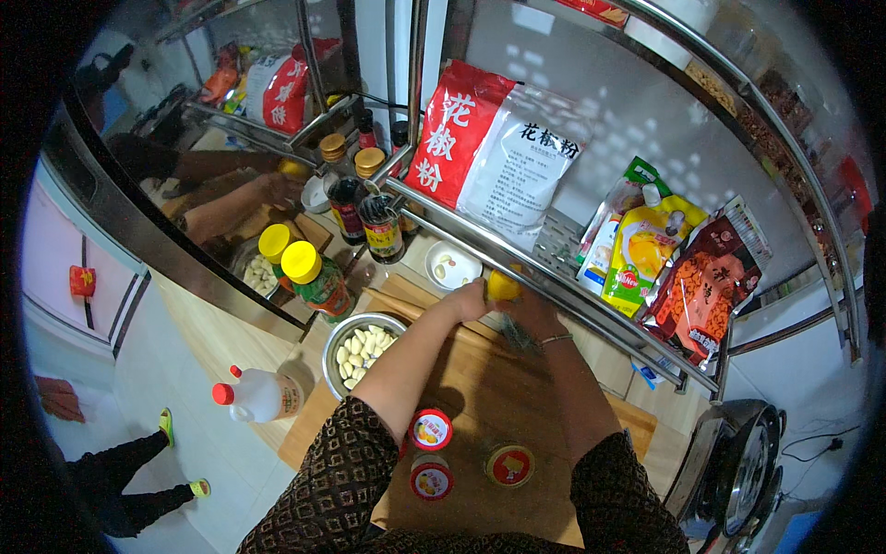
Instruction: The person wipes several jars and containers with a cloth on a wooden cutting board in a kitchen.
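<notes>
My left hand (pixel 472 302) has its fingers closed at a yellow cap (pixel 504 285), just under the shelf's front rail. My right hand (pixel 541 317) curls around the same yellow-capped container from the other side; shadow and the rail partly hide its fingers. Beneath the cap, the container's body is dim and blurred. A white dish (pixel 453 265) with a few garlic cloves stands behind my left hand. A steel bowl (pixel 331 370) of peeled garlic cloves (pixel 361 353) sits left of my left forearm. Between my forearms lies a wooden cutting board (pixel 505 398).
On the board are two red-rimmed jar lids (pixel 431 429) and a gold-rimmed lid (pixel 511 466). A wooden rod (pixel 393 302), a yellow-capped bottle (pixel 325 291), sauce bottles (pixel 382 232) and a white jug (pixel 259 398) stand left. Seasoning bags (pixel 498 159) fill the metal rack (pixel 554 301). A person's legs (pixel 131 464) show lower left.
</notes>
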A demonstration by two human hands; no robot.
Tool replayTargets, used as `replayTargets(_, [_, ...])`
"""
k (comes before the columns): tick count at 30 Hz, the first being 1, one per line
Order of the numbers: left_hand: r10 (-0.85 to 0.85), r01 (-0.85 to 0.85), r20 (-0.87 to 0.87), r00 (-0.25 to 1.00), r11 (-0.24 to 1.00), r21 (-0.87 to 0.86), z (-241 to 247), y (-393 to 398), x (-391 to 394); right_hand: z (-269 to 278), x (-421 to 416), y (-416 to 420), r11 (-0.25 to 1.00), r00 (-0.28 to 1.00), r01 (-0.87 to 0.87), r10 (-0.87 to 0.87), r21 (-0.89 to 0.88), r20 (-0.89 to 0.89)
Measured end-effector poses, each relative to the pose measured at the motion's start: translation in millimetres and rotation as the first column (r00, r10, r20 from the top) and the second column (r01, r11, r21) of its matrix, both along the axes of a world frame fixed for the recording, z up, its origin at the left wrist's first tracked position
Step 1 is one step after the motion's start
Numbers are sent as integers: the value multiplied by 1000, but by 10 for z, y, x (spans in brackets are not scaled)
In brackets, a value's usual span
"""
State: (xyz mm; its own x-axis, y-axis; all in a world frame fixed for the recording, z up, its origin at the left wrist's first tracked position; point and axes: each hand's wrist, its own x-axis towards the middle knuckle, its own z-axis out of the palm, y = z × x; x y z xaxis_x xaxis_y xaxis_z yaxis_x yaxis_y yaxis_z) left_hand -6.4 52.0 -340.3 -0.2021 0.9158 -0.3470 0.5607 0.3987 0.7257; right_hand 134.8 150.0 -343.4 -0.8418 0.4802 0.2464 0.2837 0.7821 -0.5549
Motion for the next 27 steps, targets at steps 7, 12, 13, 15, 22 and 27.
replayTargets(7, [108,-119,-98,989,987,-111,95,57,-62,-134,-205,75,997,997,-20,15,-68,-78])
replayTargets(12, [133,-167,-192,972,971,-170,97,5,-175,-173,-312,2,978,991,32,-4,206,-131])
replayTargets(13, [132,-168,-196,972,969,-182,126,14,-182,-178,-316,-5,991,989,40,-21,131,-148])
replayTargets(15, [135,-177,-202,970,962,-206,142,-13,-240,-152,-343,-30,999,983,47,-50,-24,-175])
replayTargets(22, [183,-215,-225,957,969,-124,154,-121,-338,57,-307,-80,958,987,122,-144,260,69])
replayTargets(27, [19,-41,-262,965,996,-77,-48,-228,-496,-57,-286,-54,995,978,93,-98,34,185])
